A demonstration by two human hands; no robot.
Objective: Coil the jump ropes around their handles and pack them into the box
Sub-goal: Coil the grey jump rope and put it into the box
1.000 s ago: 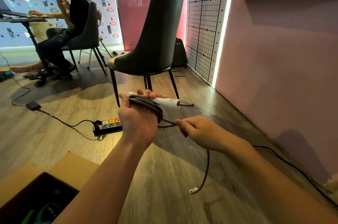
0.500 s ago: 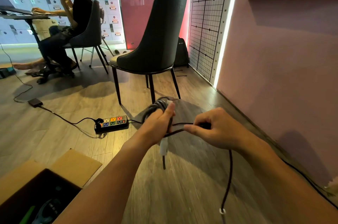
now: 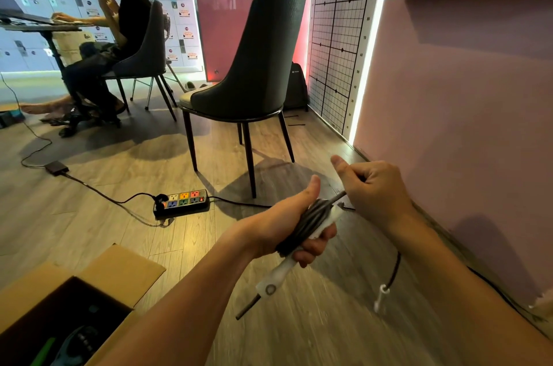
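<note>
a: left hand (image 3: 287, 225) was clamped round the white handle (image 3: 275, 279), thumb up, with the dark coil (image 3: 311, 222) pinned under it.

b: and which way did the handle run?

a: on a slant. its low end was near and left, and its top end was far and right, aimed straight at the right hand (image 3: 374, 195). that hand was curled round the rope (image 3: 337, 197) just past the top of the coil, almost touching it.

b: so the loose part came off on the right side?

a: yes. the tail (image 3: 395, 270) dropped below the right hand, right of the handle, and ended in a small white clip (image 3: 380, 298).

b: what did the next wrap hang on, then?

a: my read was that the right hand, being the nearer one, had to swing that tail across the handle's long line and round the coil while the left held firm. only a short tail was left, so the winding looked nearly done.

b: and the box?

a: the box (image 3: 119, 270) sat open at the near left, well apart from the coil, on the left hand's side.
</note>
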